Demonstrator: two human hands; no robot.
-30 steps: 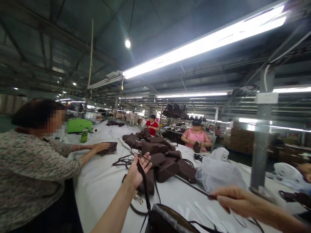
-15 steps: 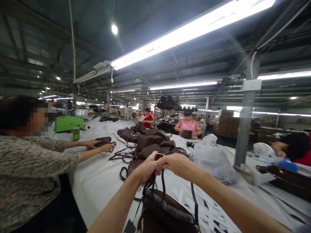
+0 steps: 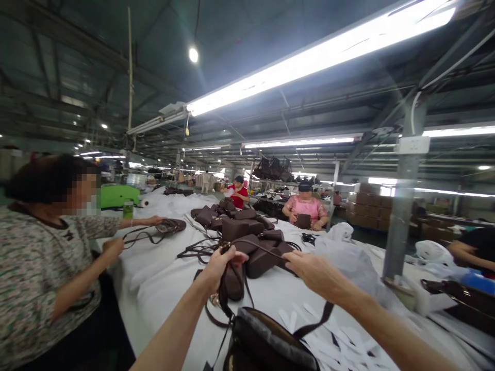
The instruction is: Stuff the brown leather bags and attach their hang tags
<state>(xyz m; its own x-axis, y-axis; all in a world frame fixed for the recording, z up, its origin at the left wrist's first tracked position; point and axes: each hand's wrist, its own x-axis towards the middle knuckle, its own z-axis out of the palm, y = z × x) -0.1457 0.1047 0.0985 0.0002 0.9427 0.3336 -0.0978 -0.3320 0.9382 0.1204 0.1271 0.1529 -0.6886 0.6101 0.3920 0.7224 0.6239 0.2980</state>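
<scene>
A dark brown handbag [image 3: 266,342] lies close in front of me, its mouth showing pale grey stuffing inside. My left hand [image 3: 222,265] is closed on the bag's strap beside its metal buckle [image 3: 225,247]. Pinched in my right hand [image 3: 309,265] is another stretch of the same strap [image 3: 266,245], which runs taut between both hands above the bag. Behind my hands rises a pile of brown bags [image 3: 242,226], some with loose straps trailing to the left.
White strips [image 3: 340,330] lie scattered right of the bag. A co-worker [image 3: 50,257] at the left handles a brown bag with a strap. Across the white table [image 3: 154,304] sit other people. Clear plastic [image 3: 348,263] and a metal post [image 3: 402,206] stand to the right.
My hands were together at the buckle; now they are apart, the right one moved rightward, with the strap stretched between. The co-worker at left has pulled a strap toward themselves.
</scene>
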